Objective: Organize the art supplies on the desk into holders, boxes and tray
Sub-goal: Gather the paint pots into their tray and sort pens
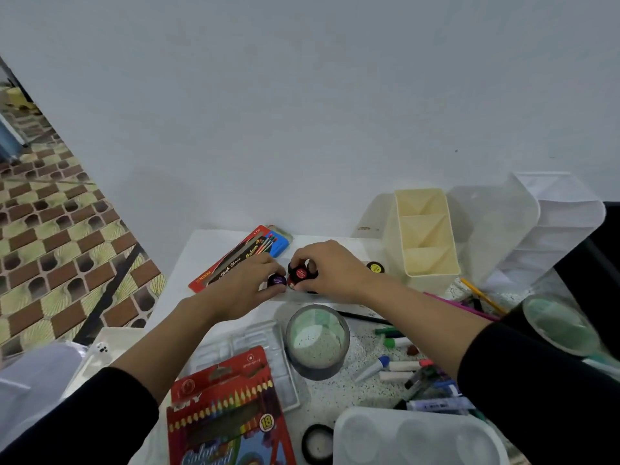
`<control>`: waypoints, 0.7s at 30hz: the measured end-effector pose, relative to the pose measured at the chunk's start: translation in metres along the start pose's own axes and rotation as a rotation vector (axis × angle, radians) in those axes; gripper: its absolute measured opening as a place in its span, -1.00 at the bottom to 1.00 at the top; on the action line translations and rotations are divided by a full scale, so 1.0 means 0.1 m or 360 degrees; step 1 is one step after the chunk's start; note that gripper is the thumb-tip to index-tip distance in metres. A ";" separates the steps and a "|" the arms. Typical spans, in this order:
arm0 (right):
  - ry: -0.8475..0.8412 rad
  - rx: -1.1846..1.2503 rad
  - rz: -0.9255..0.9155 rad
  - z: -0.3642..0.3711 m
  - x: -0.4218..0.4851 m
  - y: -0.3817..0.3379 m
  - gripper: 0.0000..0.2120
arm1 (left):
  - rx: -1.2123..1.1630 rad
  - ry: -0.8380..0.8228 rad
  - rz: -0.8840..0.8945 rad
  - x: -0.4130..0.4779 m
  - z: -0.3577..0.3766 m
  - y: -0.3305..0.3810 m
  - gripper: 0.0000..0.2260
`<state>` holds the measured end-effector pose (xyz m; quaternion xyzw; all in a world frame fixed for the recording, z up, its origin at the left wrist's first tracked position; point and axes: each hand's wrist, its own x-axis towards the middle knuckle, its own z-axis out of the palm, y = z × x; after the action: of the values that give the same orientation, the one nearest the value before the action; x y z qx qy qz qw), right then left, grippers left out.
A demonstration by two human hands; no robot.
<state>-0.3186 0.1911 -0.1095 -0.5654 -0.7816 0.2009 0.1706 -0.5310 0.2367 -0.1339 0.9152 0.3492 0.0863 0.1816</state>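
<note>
Two hands meet at frame centre over the counter (365,337): the left hand (245,283) curls its fingers round the purple-lidded pot (276,280), the right hand (332,266) pinches the red-lidded pot (299,274) from above, and we judge the pots are held side by side for storing as a set. We read "NIKKI" on the red pencil box (235,260) behind the left hand and "18" on the carton (231,414) at lower centre.

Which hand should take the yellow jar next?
Right, probably. The yellow jar sits beside the cream holder, just past the right hand, which must first release the red jar. The left hand holds the purple jar and would have to cross over.
</note>
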 end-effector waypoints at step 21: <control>-0.0108 -0.0454 0.0005 0.13 0.09 -0.11 -0.82 | 0.0162 -0.0002 -0.0278 0.02 -0.09 0.17 -0.77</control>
<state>-0.3367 0.1950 -0.1147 -0.5781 -0.8066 0.1071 0.0616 -0.5222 0.2287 -0.1193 0.8893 0.4316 0.0518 0.1419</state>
